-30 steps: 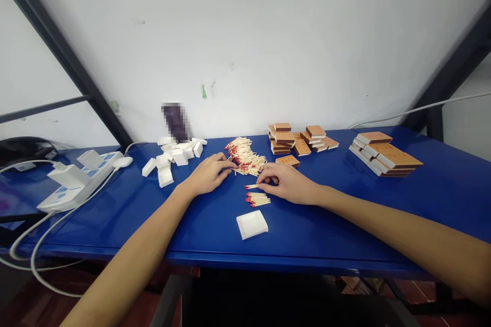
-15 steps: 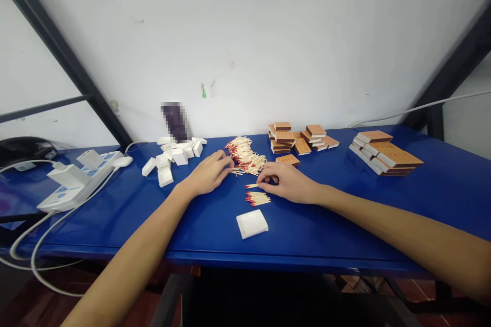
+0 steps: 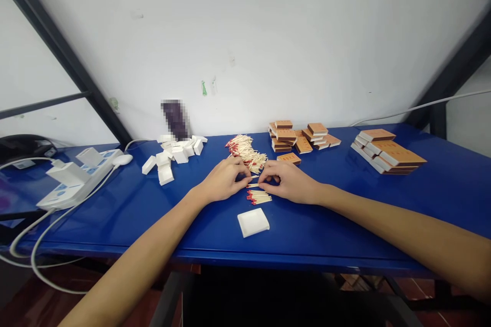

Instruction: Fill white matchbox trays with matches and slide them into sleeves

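Where hands [image 3: 257, 181] meet, fingers hide matchsticks [image 3: 260, 197].

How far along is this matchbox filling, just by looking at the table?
Looks done: brown matchboxes stacked at right and a smaller heap behind. In hand: the left hand and right hand meet over a few matches, beside a small aligned bundle and one white tray. Left: a loose match pile and a cluster of white trays. Probably plenty remains.

Two bare forearms and hands [image 3: 226, 180], no sleeves, rings or watch.
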`<act>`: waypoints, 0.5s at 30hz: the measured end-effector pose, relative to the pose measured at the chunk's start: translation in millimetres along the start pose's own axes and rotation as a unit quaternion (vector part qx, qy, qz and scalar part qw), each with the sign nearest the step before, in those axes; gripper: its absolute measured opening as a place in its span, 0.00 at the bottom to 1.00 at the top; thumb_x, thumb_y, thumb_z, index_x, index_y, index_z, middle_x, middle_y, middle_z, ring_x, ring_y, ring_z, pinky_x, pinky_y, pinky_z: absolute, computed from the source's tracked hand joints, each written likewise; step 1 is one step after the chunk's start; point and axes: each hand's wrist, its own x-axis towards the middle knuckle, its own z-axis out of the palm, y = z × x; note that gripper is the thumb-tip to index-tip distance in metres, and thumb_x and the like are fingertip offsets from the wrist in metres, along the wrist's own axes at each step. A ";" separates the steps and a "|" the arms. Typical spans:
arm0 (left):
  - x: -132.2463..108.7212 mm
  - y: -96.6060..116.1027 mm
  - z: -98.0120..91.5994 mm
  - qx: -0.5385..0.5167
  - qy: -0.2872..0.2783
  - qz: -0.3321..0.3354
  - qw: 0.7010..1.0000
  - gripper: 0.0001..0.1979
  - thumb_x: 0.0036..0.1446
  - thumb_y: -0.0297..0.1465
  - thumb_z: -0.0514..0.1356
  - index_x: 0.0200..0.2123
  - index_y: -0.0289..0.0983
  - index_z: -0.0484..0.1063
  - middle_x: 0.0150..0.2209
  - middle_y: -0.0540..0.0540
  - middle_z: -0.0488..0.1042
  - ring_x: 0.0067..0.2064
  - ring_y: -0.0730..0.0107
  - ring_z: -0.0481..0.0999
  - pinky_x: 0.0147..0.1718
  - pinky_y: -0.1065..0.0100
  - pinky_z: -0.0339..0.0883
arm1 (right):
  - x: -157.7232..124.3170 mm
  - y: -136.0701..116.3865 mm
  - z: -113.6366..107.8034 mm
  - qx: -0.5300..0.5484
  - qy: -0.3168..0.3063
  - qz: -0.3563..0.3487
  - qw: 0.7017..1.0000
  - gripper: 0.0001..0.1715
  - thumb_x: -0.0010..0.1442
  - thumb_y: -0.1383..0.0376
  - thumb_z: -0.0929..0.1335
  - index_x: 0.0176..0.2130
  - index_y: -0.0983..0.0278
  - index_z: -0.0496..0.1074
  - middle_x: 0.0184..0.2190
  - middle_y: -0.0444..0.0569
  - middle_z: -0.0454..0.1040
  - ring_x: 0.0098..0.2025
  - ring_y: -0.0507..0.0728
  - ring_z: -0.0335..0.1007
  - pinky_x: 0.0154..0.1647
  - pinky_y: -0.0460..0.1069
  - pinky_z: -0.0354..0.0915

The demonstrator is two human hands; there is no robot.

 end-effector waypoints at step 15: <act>-7.7 -9.7 -9.5 0.016 -0.002 0.010 1.000 0.11 0.62 0.30 0.55 0.41 0.38 0.78 0.38 0.45 0.70 0.42 0.64 0.71 0.44 0.63 0.65 | -0.6 0.6 -0.3 -0.005 -0.020 0.003 1.000 0.11 0.64 0.63 0.68 0.44 0.64 0.77 0.32 0.48 0.73 0.36 0.56 0.66 0.36 0.49 0.60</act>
